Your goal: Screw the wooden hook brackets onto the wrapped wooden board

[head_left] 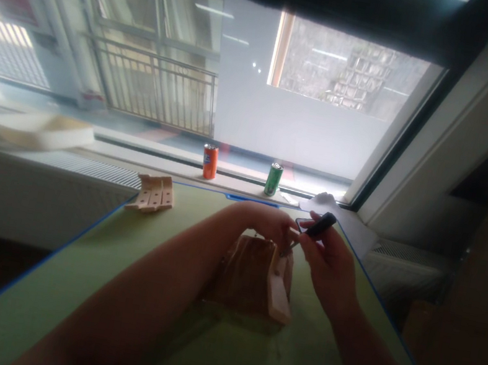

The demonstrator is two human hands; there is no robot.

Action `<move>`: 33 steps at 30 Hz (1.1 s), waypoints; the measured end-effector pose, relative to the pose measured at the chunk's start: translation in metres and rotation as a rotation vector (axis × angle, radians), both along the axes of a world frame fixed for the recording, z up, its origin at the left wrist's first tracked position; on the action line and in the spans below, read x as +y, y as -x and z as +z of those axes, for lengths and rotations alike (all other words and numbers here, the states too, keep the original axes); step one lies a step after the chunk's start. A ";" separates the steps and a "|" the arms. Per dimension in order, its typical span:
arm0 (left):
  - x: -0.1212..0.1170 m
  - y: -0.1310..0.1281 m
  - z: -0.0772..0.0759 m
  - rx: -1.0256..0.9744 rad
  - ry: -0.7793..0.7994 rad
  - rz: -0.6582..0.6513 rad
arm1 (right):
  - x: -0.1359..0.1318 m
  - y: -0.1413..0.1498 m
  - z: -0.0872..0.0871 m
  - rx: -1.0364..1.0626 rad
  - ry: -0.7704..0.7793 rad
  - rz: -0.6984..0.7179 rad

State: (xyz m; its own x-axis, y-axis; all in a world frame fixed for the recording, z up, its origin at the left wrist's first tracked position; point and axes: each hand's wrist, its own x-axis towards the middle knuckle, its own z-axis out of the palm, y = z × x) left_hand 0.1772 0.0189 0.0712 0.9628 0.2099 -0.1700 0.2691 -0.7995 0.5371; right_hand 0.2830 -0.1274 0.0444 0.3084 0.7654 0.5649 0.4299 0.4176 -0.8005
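Note:
My right hand (pixel 329 260) is closed around the black handle of a screwdriver (pixel 321 224). Its thin shaft slants down and left to the far end of a pale wooden piece (pixel 279 299). Reaching over a brown board (pixel 246 277) from the left, my left hand (pixel 269 223) has its fingers bent down and closed at that same far end of the wooden piece. Its fingertips are partly hidden, and any screw between them is too small to make out. The wooden piece stands along the board's right side. Near the screwdriver is a dark-rimmed flat item (pixel 300 224), its kind unclear.
Several pale wooden parts with dark holes (pixel 155 194) lie at the table's far left corner. An orange can (pixel 210 162) and a green can (pixel 273 179) stand on the sill below the window. Crumpled white paper (pixel 326 203) lies at the far right corner of the green table (pixel 108 309).

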 end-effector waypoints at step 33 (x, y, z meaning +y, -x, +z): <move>0.000 0.006 0.009 0.042 0.023 0.094 | -0.014 -0.018 0.011 -0.038 -0.128 -0.117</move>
State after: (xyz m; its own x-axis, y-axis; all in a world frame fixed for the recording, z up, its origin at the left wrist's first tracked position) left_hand 0.1711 0.0193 0.0805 0.9309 0.2949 -0.2157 0.3653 -0.7571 0.5416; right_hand 0.3014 -0.1415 0.0555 0.3679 0.6467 0.6682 0.5105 0.4601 -0.7264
